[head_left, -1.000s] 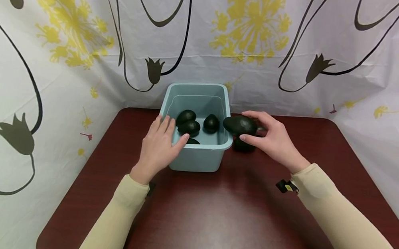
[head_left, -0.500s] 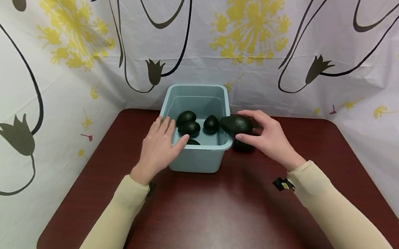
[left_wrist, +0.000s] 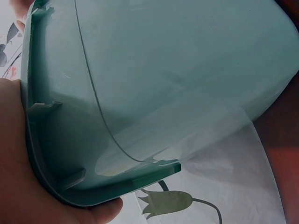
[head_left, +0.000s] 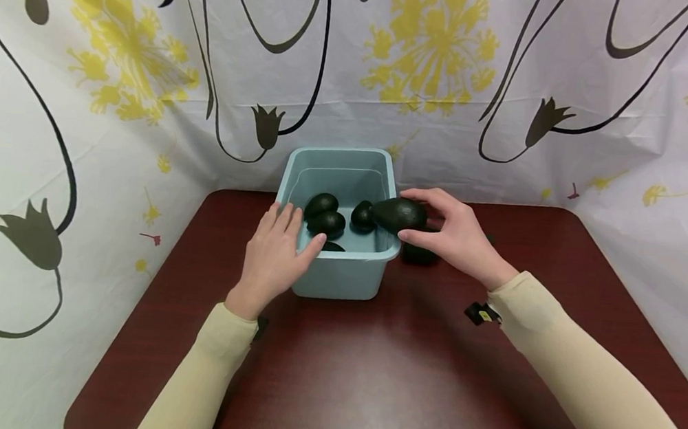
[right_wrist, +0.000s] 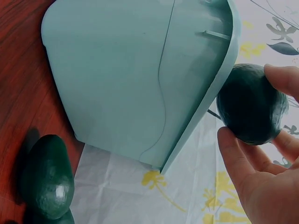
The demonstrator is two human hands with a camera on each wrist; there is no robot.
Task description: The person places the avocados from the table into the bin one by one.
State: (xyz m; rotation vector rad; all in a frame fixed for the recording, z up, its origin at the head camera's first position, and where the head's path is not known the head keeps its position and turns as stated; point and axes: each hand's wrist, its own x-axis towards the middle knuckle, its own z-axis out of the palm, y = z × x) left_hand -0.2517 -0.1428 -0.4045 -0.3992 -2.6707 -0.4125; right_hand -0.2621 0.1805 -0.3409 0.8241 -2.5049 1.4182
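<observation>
- one table [head_left: 327, 385]
- one pale blue bin [head_left: 338, 279] on it
- four avocados showing in the bin: two left [head_left: 326, 223], one right [head_left: 361, 217], and one near [head_left: 333, 246], mostly hidden by the rim
- one held avocado [head_left: 398, 216] over the bin's right side
- at least two loose avocados [right_wrist: 49, 179] right of the bin; i can't tell if there are more
- two hands, a left hand [head_left: 274, 259] and a right hand [head_left: 451, 228]
- two sleeves [head_left: 590, 373]
- two small dark wrist devices [head_left: 481, 313]
</observation>
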